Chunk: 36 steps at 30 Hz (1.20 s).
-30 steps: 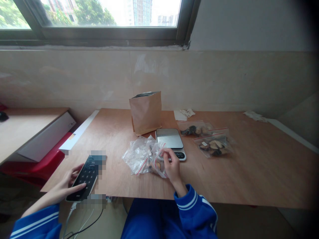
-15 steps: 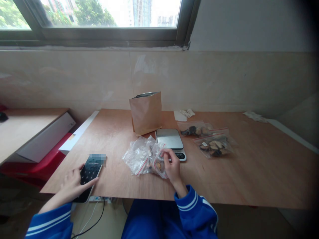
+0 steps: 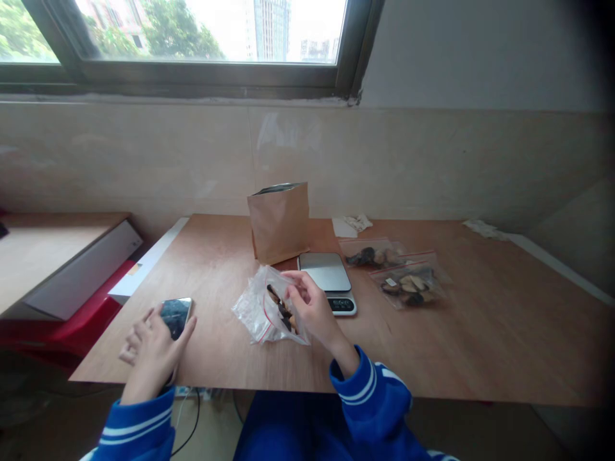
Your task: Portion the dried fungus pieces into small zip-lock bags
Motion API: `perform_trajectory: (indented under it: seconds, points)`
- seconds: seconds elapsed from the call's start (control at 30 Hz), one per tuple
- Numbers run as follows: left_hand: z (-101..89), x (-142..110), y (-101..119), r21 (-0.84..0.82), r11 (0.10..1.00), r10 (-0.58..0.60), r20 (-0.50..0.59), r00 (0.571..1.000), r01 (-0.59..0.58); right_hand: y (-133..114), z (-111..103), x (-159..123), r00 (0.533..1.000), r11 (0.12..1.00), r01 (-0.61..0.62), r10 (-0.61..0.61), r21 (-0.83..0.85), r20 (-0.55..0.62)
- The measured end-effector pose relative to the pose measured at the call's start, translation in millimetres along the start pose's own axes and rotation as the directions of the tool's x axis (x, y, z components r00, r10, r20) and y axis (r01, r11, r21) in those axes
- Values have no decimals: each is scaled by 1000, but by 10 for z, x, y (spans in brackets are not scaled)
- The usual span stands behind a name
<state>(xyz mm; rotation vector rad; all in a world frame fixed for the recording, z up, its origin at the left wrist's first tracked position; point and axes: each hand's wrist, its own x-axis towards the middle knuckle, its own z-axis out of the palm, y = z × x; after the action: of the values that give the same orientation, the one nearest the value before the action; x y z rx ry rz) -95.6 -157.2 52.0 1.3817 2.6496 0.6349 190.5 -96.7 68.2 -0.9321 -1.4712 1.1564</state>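
My right hand [image 3: 310, 304] pinches the edge of a clear zip bag [image 3: 289, 320] with a red seal line. Dark and tan dried pieces, which look like sliced mushrooms, show inside it. Other crumpled clear bags [image 3: 247, 310] lie under and beside that bag on its left. Over a phone [image 3: 175, 315] at the left of the table is my left hand [image 3: 156, 342], its fingers apart and slightly blurred. It covers the phone's lower part. Just beyond my right hand sits a kitchen scale [image 3: 327, 272] with a lit display and a bare plate.
A brown paper pouch [image 3: 279, 224] stands upright with its top open behind the bags. Two filled zip bags [image 3: 408, 285] lie right of the scale. Crumpled tissue [image 3: 358, 223] is at the back edge. Cables [image 3: 192, 422] hang below the table's front left.
My left hand has come off the phone's side and moved right, above it. My right hand has shifted left and up with the bag's edge, and the bag now gapes more toward me.
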Motion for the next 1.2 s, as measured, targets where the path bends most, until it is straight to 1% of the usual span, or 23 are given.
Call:
perform_trajectory:
  seconds: [0.03, 0.07, 0.1, 0.13, 0.17, 0.2, 0.23, 0.27, 0.3, 0.37, 0.43, 0.5, 0.53, 0.6, 0.67, 0.7, 0.77, 0.87, 0.93, 1.0, 1.07, 1.13, 1.2]
  points:
    - [24, -74, 154, -129, 991, 27, -31, 999, -31, -64, 31, 17, 1000, 1000, 2, -2, 29, 23]
    - [60, -156, 319, -303, 948, 97, -10, 995, -96, -122, 63, 31, 999, 998, 1, -4, 65, 44]
    - [106, -244, 488, -514, 847, 183, 42, 982, -136, -169, 94, 44, 998, 994, -6, -1, 108, 66]
    - [160, -333, 656, -710, 698, 257, 123, 958, -96, -204, 121, 56, 996, 988, -19, 6, 154, 88]
    - [218, -419, 813, -860, 509, 296, 216, 930, 38, -224, 142, 71, 994, 980, -36, 15, 195, 112]
    - [276, -499, 955, -938, 285, 291, 282, 914, 199, -230, 154, 87, 991, 973, -52, 23, 226, 132]
    - [331, -568, 1076, -932, 113, 335, 361, 870, 343, -224, 155, 107, 990, 970, -58, 26, 238, 136]
    - [380, -624, 1175, -908, 6, 352, 393, 849, 418, -211, 144, 127, 992, 974, -49, 22, 221, 124]
    - [422, -665, 1251, -891, -48, 351, 409, 843, 452, -197, 121, 147, 995, 985, -27, 11, 170, 95]
    - [496, -699, 1345, -889, -73, 320, 408, 855, 452, -194, 49, 177, 999, 999, 49, -49, -24, -5]
    - [575, -681, 1386, -907, -60, 274, 387, 880, 417, -254, -36, 179, 976, 951, 159, -192, -264, -104]
    - [671, -637, 1407, -919, -59, 248, 365, 897, 390, -370, -104, 158, 928, 868, 266, -348, -419, -131]
    - [721, -614, 1416, -924, -66, 243, 352, 904, 378, -434, -125, 145, 915, 839, 312, -392, -446, -98]
    - [807, -579, 1438, -933, -85, 240, 323, 916, 351, -535, -139, 136, 930, 831, 352, -363, -430, 61]
    - [852, -566, 1462, -940, -105, 230, 295, 927, 325, -564, -123, 164, 937, 852, 329, -243, -406, 249]
    - [856, -566, 1474, -944, -114, 226, 280, 933, 311, -549, -108, 190, 936, 865, 300, -184, -402, 301]
    - [841, -569, 1494, -947, -140, 232, 254, 939, 290, -487, -73, 247, 954, 902, 219, -118, -371, 276]
    - [832, -563, 1497, -944, -175, 250, 233, 940, 280, -396, -32, 302, 993, 965, 87, -63, -248, 100]
    - [873, -542, 1480, -947, -165, 237, 232, 943, 274, -368, -21, 310, 995, 966, 60, -38, -251, 90]
    - [945, -507, 1457, -965, -124, 210, 202, 956, 231, -347, -16, 314, 979, 945, 118, -58, -305, 197]
    - [1017, -467, 1440, -982, -78, 184, 156, 971, 173, -314, -12, 330, 939, 907, 240, -128, -345, 319]
    - [1070, -434, 1433, -990, -34, 161, 129, 979, 136, -260, -4, 357, 903, 856, 349, -198, -383, 381]
    - [1104, -411, 1430, -991, 9, 135, 131, 982, 131, -197, 5, 383, 882, 801, 409, -225, -437, 414]
